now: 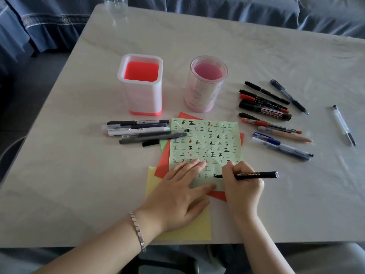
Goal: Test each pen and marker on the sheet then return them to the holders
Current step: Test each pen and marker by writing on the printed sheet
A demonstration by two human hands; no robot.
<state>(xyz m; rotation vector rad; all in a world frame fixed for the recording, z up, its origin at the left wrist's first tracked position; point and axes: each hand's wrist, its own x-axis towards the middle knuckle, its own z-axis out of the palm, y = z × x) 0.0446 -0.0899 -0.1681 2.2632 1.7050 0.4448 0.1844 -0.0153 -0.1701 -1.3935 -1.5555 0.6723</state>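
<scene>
Two bare forearms reach in from the bottom edge; the left wrist wears a silver bracelet (138,230). The left hand (177,196) lies flat, fingers straight and spread, pressing the near part of a green sheet (207,143). The right hand (243,186) pinches a black marker (256,174) in a writing grip. Its tip is on the sheet near the front edge, where a bold black stroke has been started. The sheet is covered in rows of one repeated character, mostly black, a few red. It lies skewed on a red sheet (164,163) and a yellow sheet (193,230), on a pale table (79,175).

Beyond the sheet stand two holders with nothing in them: a square holder (141,86) on the left and a round holder (204,84) beside it. A left pile (142,131) of pens lies by the sheet's left edge, one overlapping it, with a loose cap (150,143) just beside. A right pile (272,113) of pens and markers fans out to the right. A lone pen (343,125) lies well apart, farther right.

Likely risks: the left fingertips rest near the fresh stroke, so a slide could smear wet ink. The stacked papers could slip if the press eases. The loose cap may be missed and a pen go back uncapped. The piles could get mixed, leaving a pen untested.
</scene>
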